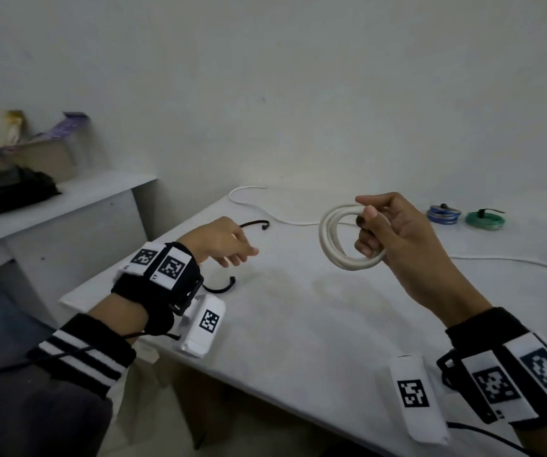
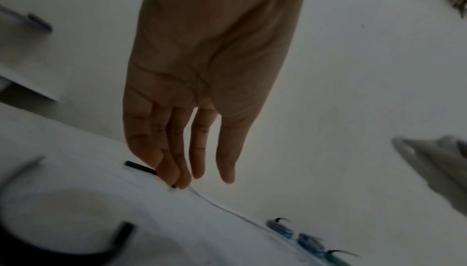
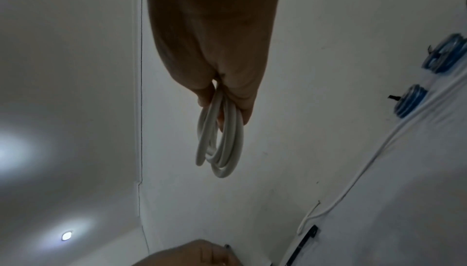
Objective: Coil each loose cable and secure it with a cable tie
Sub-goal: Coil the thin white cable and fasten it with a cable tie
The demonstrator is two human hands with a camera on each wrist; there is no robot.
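Two hands hang above the white counter (image 1: pixel 315 324). Your right hand (image 1: pixel 394 232) grips the coiled white cable (image 1: pixel 354 263) in the air, its loops upright. Your left hand (image 1: pixel 222 242) is much the nearer to the black cable tie (image 1: pixel 256 222). That tie is down at the counter, left of the coil, and arcs from your fingertips toward it. Whether your fingers pinch it, I cannot tell.

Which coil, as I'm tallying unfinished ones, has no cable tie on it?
The white coil gripped in the right hand: it bears no tie. The blue coil and the green coil lie on the table, each already tied in black.
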